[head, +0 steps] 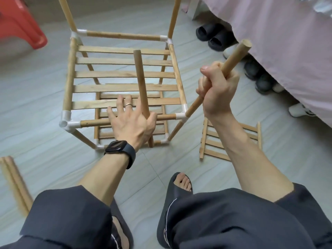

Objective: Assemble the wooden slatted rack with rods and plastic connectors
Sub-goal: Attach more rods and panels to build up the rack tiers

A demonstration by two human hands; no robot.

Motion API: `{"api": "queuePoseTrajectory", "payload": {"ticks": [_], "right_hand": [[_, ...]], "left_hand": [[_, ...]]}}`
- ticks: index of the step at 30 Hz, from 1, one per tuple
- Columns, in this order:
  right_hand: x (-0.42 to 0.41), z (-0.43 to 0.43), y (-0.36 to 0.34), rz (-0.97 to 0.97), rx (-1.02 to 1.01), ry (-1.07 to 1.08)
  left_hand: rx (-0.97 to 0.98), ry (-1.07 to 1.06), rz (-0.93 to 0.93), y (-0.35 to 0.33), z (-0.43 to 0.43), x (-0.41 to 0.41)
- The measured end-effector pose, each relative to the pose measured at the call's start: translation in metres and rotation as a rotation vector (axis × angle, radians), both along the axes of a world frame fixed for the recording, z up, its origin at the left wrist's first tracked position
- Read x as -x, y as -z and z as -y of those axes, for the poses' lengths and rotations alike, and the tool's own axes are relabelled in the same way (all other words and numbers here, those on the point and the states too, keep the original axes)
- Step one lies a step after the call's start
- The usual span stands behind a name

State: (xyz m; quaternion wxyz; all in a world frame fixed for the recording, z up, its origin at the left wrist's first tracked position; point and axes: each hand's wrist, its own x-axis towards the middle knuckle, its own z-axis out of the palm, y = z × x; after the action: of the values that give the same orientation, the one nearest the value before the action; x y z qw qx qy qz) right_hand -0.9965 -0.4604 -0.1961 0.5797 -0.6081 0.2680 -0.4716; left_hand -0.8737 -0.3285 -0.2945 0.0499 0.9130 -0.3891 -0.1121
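The half-built rack [125, 61] stands at 12 o'clock, the left hand [132, 123] at its 6 o'clock edge pinching a loose rod [141, 78] between thumb and forefinger, other fingers splayed, while the right hand [218, 90] at 3 o'clock fists a slanted rod [235, 56] meeting the white connector [183, 115].

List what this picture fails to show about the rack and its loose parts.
Head view only:
Back uprights: tops cut off by the top edge.
Spare slat panel: middle hidden by the right forearm.
Loose rods at left: blurred, cut by the edge; count unclear.
Lower shelf: mostly covered by the upper slats and left hand.
Rod in the right hand: whether its tip sits in the corner connector, unclear.
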Motion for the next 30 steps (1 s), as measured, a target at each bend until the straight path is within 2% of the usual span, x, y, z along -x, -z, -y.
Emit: {"api": "queuePoseTrajectory", "payload": {"ticks": [4,6,8,11,14,16,19,21,24,26,28,30], "right_hand": [[0.001,-0.011,-0.007,-0.101,0.003,0.074],[0.007,-0.015,-0.008,-0.214,0.005,0.093],[0.019,-0.018,-0.008,-0.461,0.010,0.062],[0.045,-0.024,0.011,-0.764,-0.025,-0.004],[0.064,-0.039,0.019,-0.828,-0.105,-0.029],[0.068,-0.052,0.015,-0.821,-0.158,-0.184],[0.062,-0.071,0.000,-0.760,-0.287,-0.511],[0.052,-0.078,-0.003,-0.676,-0.354,-0.608],[0.030,-0.081,0.004,-0.661,-0.340,-0.561],[0.014,-0.079,0.014,-0.745,-0.271,-0.461],[0.001,-0.074,0.027,-0.890,-0.087,-0.336],[-0.010,-0.070,0.040,-0.914,0.072,-0.241]], "left_hand": [[-0.022,0.032,-0.057,-0.013,-0.007,0.000],[0.024,-0.003,-0.205,-0.018,-0.010,-0.003],[0.140,-0.081,-0.413,-0.033,-0.013,-0.004],[0.330,-0.147,-0.549,-0.053,-0.019,-0.002],[0.420,-0.154,-0.626,-0.064,-0.022,0.006],[0.449,-0.137,-0.677,-0.069,-0.020,0.013],[0.386,-0.049,-0.624,-0.073,-0.016,0.026],[0.334,0.016,-0.554,-0.075,-0.016,0.031],[0.234,0.082,-0.434,-0.078,-0.023,0.026],[0.167,0.123,-0.339,-0.076,-0.033,0.010],[0.113,0.092,-0.215,-0.067,-0.045,-0.017],[0.052,0.013,-0.103,-0.058,-0.058,-0.051]]}}
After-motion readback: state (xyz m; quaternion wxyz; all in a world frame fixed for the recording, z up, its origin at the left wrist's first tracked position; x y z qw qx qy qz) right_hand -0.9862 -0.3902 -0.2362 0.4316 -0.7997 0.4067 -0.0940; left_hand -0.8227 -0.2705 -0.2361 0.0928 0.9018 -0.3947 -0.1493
